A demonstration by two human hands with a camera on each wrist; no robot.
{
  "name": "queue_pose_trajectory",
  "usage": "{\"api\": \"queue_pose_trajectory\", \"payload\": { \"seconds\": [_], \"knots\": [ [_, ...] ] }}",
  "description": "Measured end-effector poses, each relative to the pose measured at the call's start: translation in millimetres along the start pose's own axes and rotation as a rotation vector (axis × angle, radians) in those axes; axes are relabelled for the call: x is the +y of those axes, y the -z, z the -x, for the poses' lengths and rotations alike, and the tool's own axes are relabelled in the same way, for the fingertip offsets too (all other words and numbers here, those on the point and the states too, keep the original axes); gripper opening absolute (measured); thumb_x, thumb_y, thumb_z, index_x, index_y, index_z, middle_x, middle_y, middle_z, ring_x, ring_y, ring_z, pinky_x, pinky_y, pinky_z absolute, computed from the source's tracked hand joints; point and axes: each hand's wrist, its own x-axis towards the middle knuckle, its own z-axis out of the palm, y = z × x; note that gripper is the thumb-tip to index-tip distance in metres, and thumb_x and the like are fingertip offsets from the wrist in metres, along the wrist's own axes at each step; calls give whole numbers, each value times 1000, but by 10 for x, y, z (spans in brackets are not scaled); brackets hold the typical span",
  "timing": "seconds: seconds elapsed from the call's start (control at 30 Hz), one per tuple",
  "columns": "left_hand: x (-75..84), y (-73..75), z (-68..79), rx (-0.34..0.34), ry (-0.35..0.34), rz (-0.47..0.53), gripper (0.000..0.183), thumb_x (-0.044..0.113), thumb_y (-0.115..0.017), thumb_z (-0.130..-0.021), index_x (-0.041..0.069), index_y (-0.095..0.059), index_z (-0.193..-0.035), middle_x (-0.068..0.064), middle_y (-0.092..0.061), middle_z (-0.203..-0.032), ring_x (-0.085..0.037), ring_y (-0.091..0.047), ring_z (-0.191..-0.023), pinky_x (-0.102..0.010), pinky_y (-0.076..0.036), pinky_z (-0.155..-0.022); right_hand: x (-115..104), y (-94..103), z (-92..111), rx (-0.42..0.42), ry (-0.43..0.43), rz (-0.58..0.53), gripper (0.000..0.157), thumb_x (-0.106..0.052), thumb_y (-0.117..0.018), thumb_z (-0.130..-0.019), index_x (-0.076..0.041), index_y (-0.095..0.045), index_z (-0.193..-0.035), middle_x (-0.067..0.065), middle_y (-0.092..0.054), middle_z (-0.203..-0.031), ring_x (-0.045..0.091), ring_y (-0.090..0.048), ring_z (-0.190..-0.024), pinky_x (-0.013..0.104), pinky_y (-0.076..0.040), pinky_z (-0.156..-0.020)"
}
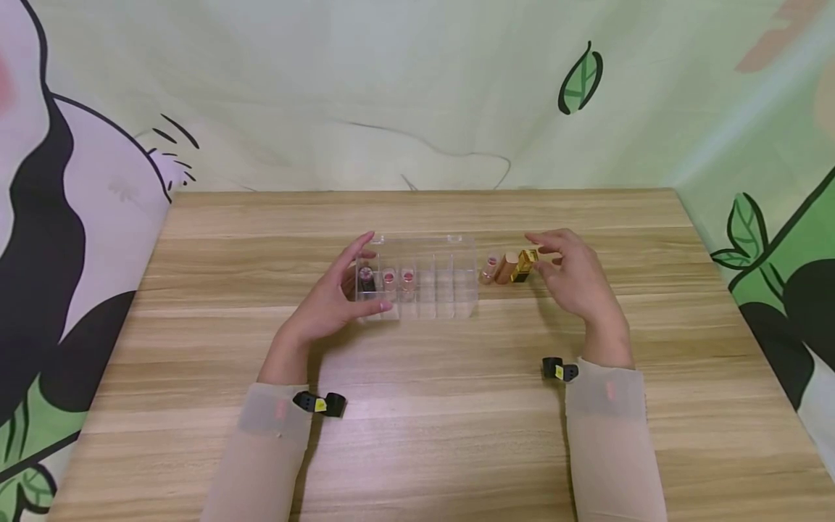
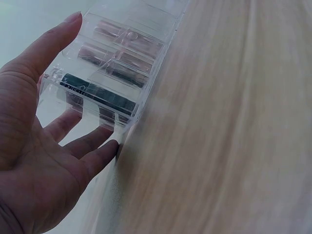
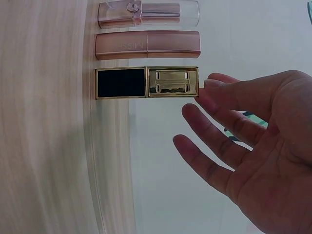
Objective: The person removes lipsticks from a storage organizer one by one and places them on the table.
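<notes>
Pale sleeves [image 1: 613, 449] right up front | gold-and-black lipstick [image 1: 524, 266] stands upright on the table [image 1: 430, 442], just left of the right hand [image 1: 574, 275], clearly nearer | that hand's thumb and fingers parted at its gold top, contact? can't tell! | left hand [image 1: 333, 301] spread wide around the clear organizer's [image 1: 450, 309] left end

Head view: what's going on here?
A person's left grip holds the left end of a clear divided case, with a dark tube and two pink tubes in it. The right grip is at the top of a black-and-gold tube; contact is unclear. That tube stands upright to the case's right, in a row with a rose-gold tube and a clear-capped tube.
</notes>
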Motion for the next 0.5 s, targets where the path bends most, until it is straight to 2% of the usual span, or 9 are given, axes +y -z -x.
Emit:
{"api": "queue_pose_trajectory", "payload": {
  "seconds": [0.13, 0.23, 0.5],
  "knots": [
    [-51, -2, -22, 5, -11, -2, 103, 31, -86, -73, 51, -19, -149, -3, -36, -147, -36, -35, -139, -55, -27, -116, -15, 11, 6, 8, 7, -8, 46, 2, -58, -92, -13, -57, -135, 9, -52, -136, 31, -54, -118, 51, -47, -98],
    [-20, 1, -14, 3, -13, 6, 103, 29, -85, -73, 51, -19, -149, -5, -36, -147, -39, -34, -140, -55, -26, -117, -24, 18, 9, 15, 12, -12, 45, 2, -58, -92, -12, -58, -135, 10, -52, -136, 31, -54, -117, 51, -47, -98],
    [258, 12, 71, -20, -3, 21, 101, 19, -83, -77, 44, -19, -151, -15, -34, -148, -45, -32, -140, -58, -25, -116, -44, 24, 17, 34, 17, -13, 44, 2, -58, -92, -13, -59, -133, 9, -53, -135, 29, -54, -117, 51, -47, -98]
  ]
}}
